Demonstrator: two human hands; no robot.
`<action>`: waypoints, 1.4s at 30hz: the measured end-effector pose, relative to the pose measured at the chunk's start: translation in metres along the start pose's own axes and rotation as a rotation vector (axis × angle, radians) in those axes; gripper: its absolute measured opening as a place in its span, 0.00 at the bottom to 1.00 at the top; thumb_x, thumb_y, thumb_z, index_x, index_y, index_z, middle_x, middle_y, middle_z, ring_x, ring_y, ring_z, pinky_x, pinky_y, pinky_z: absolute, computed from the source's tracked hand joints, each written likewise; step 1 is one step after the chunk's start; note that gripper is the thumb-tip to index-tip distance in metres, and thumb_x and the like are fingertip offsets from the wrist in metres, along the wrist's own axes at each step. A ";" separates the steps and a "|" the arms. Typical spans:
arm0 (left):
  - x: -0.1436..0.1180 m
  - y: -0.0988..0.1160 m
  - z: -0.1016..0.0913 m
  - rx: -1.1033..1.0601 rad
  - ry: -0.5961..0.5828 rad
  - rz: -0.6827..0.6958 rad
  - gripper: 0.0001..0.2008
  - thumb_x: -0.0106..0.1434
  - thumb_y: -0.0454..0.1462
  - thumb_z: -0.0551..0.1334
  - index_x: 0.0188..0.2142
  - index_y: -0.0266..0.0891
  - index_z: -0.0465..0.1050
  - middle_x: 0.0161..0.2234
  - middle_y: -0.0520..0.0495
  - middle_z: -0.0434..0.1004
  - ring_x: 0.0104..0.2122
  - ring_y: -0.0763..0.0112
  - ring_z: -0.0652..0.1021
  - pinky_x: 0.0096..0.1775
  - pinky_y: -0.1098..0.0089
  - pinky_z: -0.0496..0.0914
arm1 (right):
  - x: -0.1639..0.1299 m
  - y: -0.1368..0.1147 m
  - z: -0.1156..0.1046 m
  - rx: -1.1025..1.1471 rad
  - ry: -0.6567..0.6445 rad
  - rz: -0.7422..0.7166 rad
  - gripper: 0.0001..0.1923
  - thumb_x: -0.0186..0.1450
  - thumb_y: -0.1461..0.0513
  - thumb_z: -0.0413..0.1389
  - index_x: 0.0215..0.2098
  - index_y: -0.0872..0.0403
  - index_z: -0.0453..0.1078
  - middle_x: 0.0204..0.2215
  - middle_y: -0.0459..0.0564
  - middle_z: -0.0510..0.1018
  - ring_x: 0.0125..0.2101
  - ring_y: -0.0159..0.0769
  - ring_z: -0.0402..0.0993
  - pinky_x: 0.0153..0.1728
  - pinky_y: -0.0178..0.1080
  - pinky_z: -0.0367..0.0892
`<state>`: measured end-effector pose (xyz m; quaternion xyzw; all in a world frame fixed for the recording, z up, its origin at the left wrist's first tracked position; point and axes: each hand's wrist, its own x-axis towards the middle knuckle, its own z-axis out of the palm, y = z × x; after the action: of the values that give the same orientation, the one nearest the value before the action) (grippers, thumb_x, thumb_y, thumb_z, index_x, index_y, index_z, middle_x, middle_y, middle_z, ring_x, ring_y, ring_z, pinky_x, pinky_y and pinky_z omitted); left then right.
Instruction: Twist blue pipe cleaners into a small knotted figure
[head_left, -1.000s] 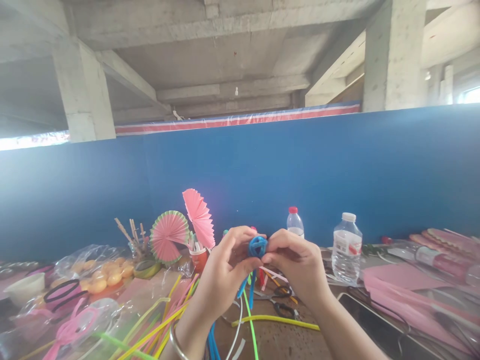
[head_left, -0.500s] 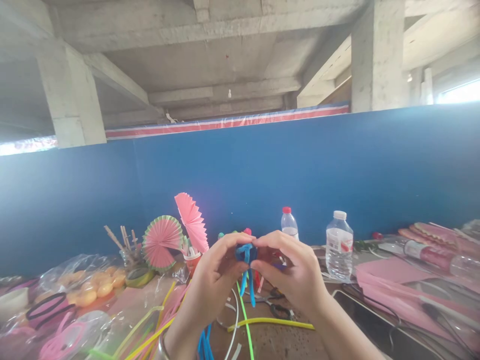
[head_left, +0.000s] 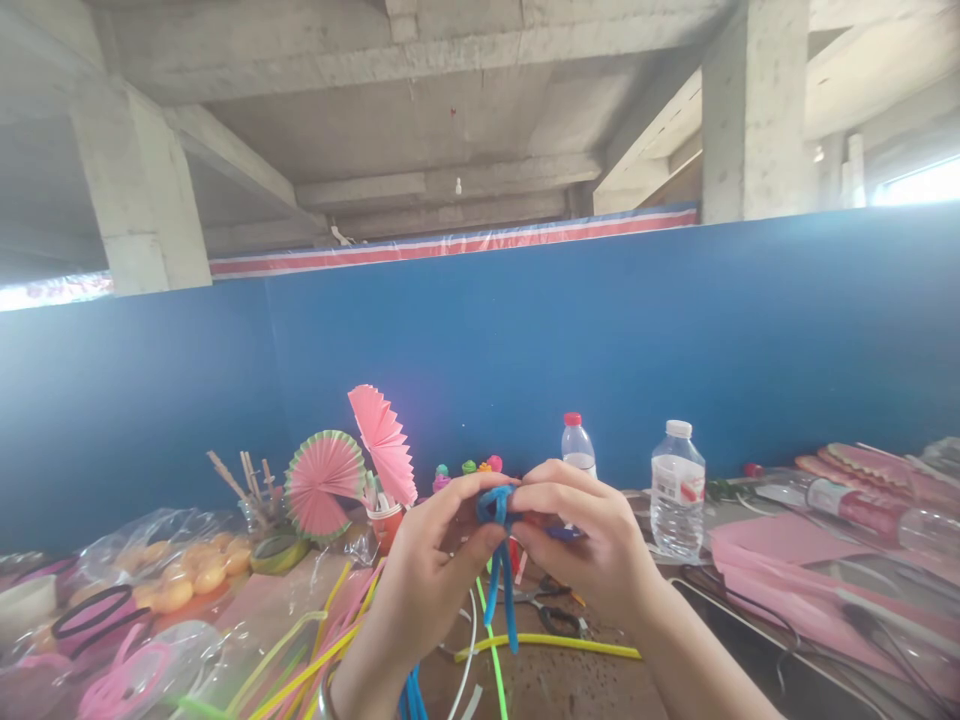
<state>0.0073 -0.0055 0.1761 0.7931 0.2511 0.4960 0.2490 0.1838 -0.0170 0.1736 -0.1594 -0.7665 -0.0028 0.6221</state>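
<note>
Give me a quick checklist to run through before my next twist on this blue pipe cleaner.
1. Both hands on the piece: ok, left hand and right hand pinch the blue pipe cleaner from either side.
2. Loose tails free: ok, two blue ends hang down between the hands.
3. Twist held tight: cannot tell, fingers cover it.
4. Scissors out of the way: ok, flat on the table beneath the hands.
5. Water bottle capped and upright: ok, standing to the right.
</note>
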 end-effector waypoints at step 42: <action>0.004 0.001 0.001 -0.175 0.103 -0.063 0.12 0.60 0.39 0.65 0.44 0.49 0.72 0.46 0.51 0.77 0.46 0.70 0.75 0.44 0.74 0.70 | 0.001 -0.008 0.001 0.083 0.037 0.185 0.13 0.62 0.71 0.56 0.40 0.50 0.77 0.35 0.48 0.74 0.32 0.32 0.70 0.28 0.33 0.68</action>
<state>0.0097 -0.0043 0.1790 0.7336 0.2440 0.5479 0.3194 0.1812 -0.0239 0.1759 -0.2037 -0.7363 0.0835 0.6398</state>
